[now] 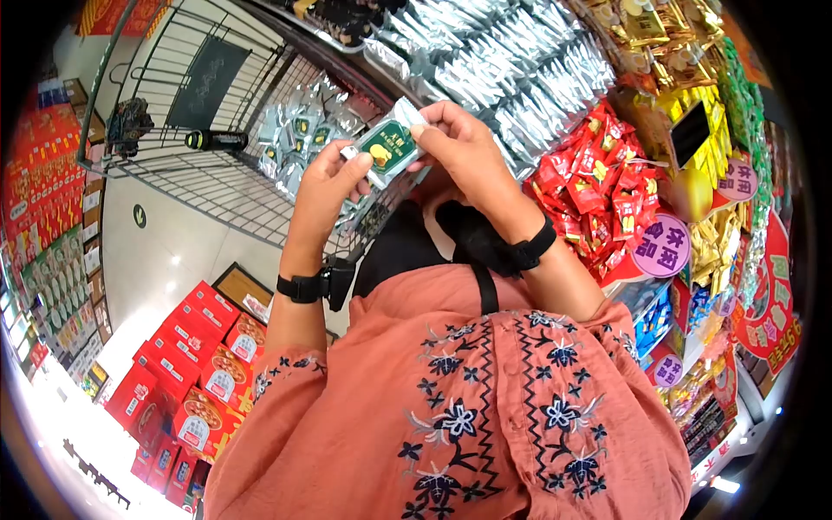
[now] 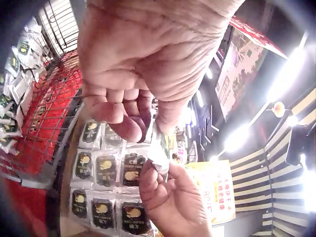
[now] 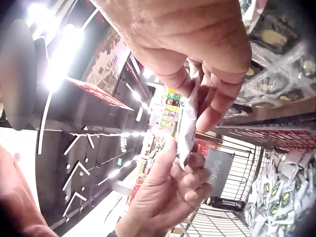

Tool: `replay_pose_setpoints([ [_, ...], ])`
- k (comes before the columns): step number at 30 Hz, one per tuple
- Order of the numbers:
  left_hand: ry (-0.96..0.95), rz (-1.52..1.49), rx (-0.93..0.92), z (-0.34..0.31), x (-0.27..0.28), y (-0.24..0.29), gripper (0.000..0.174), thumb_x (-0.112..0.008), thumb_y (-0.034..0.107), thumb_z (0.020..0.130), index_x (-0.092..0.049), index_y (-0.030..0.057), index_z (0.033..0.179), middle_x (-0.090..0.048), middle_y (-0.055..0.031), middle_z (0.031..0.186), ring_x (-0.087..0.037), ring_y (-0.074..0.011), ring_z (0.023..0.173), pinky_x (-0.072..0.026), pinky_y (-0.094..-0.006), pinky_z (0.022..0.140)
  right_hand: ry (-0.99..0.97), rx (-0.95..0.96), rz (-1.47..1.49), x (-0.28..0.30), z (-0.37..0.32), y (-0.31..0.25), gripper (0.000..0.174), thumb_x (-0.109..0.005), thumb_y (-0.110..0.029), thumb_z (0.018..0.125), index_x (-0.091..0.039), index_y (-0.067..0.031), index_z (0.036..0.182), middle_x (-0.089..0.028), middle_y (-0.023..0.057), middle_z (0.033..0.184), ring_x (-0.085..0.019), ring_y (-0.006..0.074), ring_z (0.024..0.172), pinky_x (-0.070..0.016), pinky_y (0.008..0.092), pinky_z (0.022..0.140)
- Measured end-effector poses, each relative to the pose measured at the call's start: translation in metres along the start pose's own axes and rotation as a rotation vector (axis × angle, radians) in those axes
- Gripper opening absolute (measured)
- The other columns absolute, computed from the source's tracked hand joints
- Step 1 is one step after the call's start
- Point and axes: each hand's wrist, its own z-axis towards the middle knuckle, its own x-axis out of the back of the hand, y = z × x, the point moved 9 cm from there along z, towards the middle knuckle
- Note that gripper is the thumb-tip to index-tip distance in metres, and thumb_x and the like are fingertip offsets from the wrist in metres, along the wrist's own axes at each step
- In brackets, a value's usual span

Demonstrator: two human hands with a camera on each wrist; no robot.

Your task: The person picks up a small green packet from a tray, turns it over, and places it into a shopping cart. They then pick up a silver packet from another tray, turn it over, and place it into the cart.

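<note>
A small silver snack packet point(image 1: 388, 149) with a green label and a yellow picture is held up in front of the body. My left hand point(image 1: 325, 186) pinches its lower left end between thumb and fingers. At the opposite end, the right hand point(image 1: 468, 149) grips it with the thumb across the label. The right wrist view shows the packet point(image 3: 187, 131) edge-on between both hands. Beyond the hands, a wire shopping cart point(image 1: 195, 178) carries a pile of similar silver packets point(image 1: 299, 130).
Rows of silver packets point(image 1: 520, 74) fill the display ahead. Red packets point(image 1: 598, 186) are heaped to the right, beside yellow packets point(image 1: 706, 130). A black bottle-like object point(image 1: 217, 140) lies in the cart. Red boxes point(image 1: 173, 355) are stacked on the floor at left.
</note>
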Motion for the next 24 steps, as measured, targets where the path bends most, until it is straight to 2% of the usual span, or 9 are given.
replay_pose_setpoints([
  [2, -0.001, 0.053, -0.025, 0.004, -0.002, 0.013, 0.022, -0.065, 0.024, 0.099, -0.062, 0.0048, 0.109, -0.062, 0.001, 0.08, -0.056, -0.0057, 0.068, -0.0411, -0.0205, 0.06, 0.009, 0.06, 0.008, 0.004, 0.001, -0.009, 0.019, -0.063, -0.012, 0.098, -0.059, 0.0009, 0.112, -0.068, 0.0056, 0.1, -0.065, 0.0114, 0.082, -0.0568, 0.0266, 0.075],
  [6, 0.048, 0.079, -0.173, 0.031, -0.014, 0.066, 0.015, -0.062, 0.019, 0.1, -0.063, 0.006, 0.107, -0.059, 0.004, 0.079, -0.053, -0.0028, 0.068, -0.038, -0.0179, 0.058, 0.077, 0.174, -0.19, 0.019, -0.001, -0.047, 0.013, -0.066, -0.012, 0.096, -0.063, -0.0015, 0.102, -0.064, -0.0017, 0.087, -0.059, 0.0049, 0.077, -0.0485, 0.0227, 0.067],
  [9, 0.035, 0.167, -0.294, 0.057, -0.033, 0.11, 0.017, -0.063, 0.02, 0.1, -0.065, 0.0065, 0.11, -0.059, 0.0064, 0.083, -0.052, -0.0012, 0.068, -0.037, -0.0171, 0.057, 0.212, 0.496, -0.512, 0.04, 0.006, -0.095, 0.015, -0.071, -0.013, 0.09, -0.065, -0.0015, 0.096, -0.062, 0.0057, 0.084, -0.06, 0.0145, 0.074, -0.0488, 0.0283, 0.067],
  [11, 0.039, 0.239, -0.305, 0.074, -0.048, 0.135, 0.019, -0.063, 0.02, 0.1, -0.066, 0.0053, 0.111, -0.058, 0.0061, 0.082, -0.051, -0.0012, 0.069, -0.0386, -0.0177, 0.058, 0.31, 0.549, -0.641, 0.056, 0.006, -0.121, 0.015, -0.073, -0.013, 0.087, -0.065, -0.0013, 0.092, -0.059, 0.0091, 0.082, -0.059, 0.0192, 0.073, -0.0485, 0.0309, 0.066],
  [16, 0.007, 0.423, -0.614, 0.126, -0.088, 0.184, 0.018, -0.061, 0.016, 0.1, -0.066, 0.0014, 0.109, -0.06, 0.002, 0.081, -0.054, -0.0049, 0.067, -0.0457, -0.022, 0.061, 0.39, 0.386, -0.486, 0.099, 0.031, -0.145, 0.015, -0.07, -0.015, 0.093, -0.064, -0.0012, 0.092, -0.064, -0.0009, 0.073, -0.055, 0.0055, 0.062, -0.0456, 0.0241, 0.056],
  [19, 0.078, 0.605, -0.831, 0.155, -0.111, 0.207, 0.016, -0.059, 0.013, 0.099, -0.065, 0.0, 0.108, -0.062, -0.0026, 0.078, -0.057, -0.0086, 0.065, -0.0485, -0.0254, 0.062, 0.433, 0.397, -0.378, 0.119, 0.046, -0.15, 0.012, -0.066, -0.014, 0.095, -0.064, -0.0022, 0.096, -0.064, 0.0003, 0.072, -0.058, 0.006, 0.058, -0.0472, 0.0232, 0.05],
  [21, 0.079, 0.595, -0.81, 0.173, -0.121, 0.211, 0.015, -0.061, 0.013, 0.096, -0.065, 0.0009, 0.103, -0.068, -0.0184, 0.095, -0.065, -0.0402, 0.088, -0.0511, -0.0434, 0.076, 0.438, 0.396, -0.417, 0.13, 0.056, -0.153, 0.013, -0.061, -0.017, 0.097, -0.063, -0.0044, 0.096, -0.065, 0.0, 0.077, -0.058, 0.006, 0.06, -0.046, 0.0211, 0.052],
  [22, 0.092, 0.646, -0.839, 0.18, -0.126, 0.214, 0.015, -0.061, 0.014, 0.095, -0.064, 0.0012, 0.104, -0.068, -0.0188, 0.095, -0.065, -0.04, 0.089, -0.0516, -0.0439, 0.077, 0.469, 0.412, -0.438, 0.134, 0.059, -0.157, 0.013, -0.061, -0.017, 0.097, -0.063, -0.0046, 0.097, -0.066, 0.0001, 0.078, -0.058, 0.006, 0.06, -0.0462, 0.021, 0.052],
  [24, 0.112, 0.681, -0.922, 0.192, -0.135, 0.22, 0.018, -0.06, 0.012, 0.097, -0.064, -0.0011, 0.108, -0.068, -0.015, 0.09, -0.065, -0.0258, 0.078, -0.0517, -0.036, 0.072, 0.538, 0.452, -0.489, 0.142, 0.065, -0.165, 0.012, -0.062, -0.017, 0.097, -0.065, -0.0052, 0.098, -0.067, 0.0003, 0.08, -0.059, 0.0059, 0.062, -0.0464, 0.0213, 0.052],
])
